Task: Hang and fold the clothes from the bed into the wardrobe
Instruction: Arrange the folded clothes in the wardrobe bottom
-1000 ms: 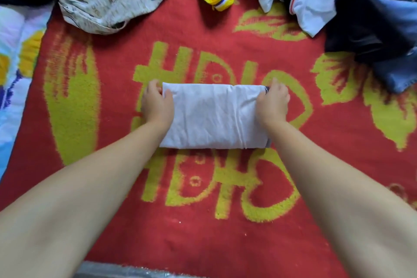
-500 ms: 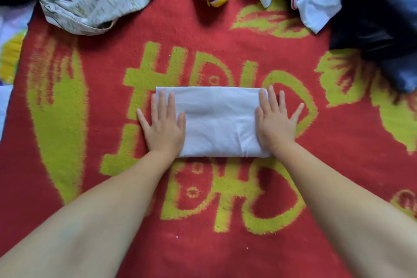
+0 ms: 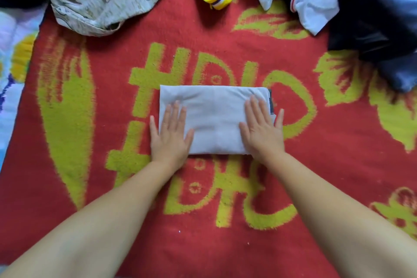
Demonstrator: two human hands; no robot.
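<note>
White folded garment (image 3: 214, 117) lies in the middle of the red blanket (image 3: 316, 165). On its left end I see the left hand (image 3: 170, 134) pressing flat with straight fingers; on its right end the right hand (image 3: 261, 131) presses flat too, grasping nothing.

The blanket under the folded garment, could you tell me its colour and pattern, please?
The blanket is red with large yellow-green lettering and leaf-like motifs, seen in the head view.
</note>
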